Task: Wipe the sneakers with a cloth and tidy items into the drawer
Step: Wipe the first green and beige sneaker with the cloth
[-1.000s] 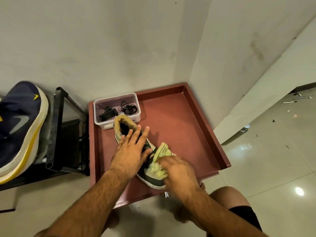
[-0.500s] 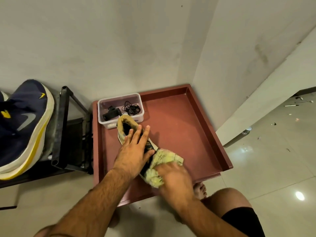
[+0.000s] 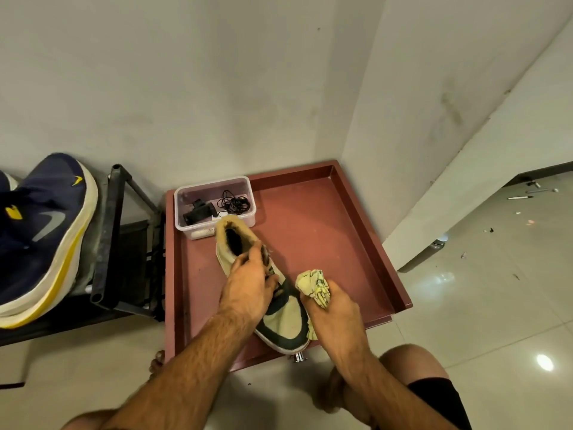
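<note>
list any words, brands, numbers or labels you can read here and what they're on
No readable words or numbers in this view.
Navy sneaker on the rack: a grey swoosh logo and small yellow marks, no lettering legible.
Tan and dark green sneaker held by the left hand: no text visible.
Yellow cloth in the right hand: dark printed marks, too crumpled to read.
Clear plastic box in the drawer: no label visible.

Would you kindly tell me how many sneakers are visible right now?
2, maybe more. A tan sneaker lies in the red drawer, gripped by the left hand. A navy sneaker sits on the black rack; a sliver behind it may be another.
</note>
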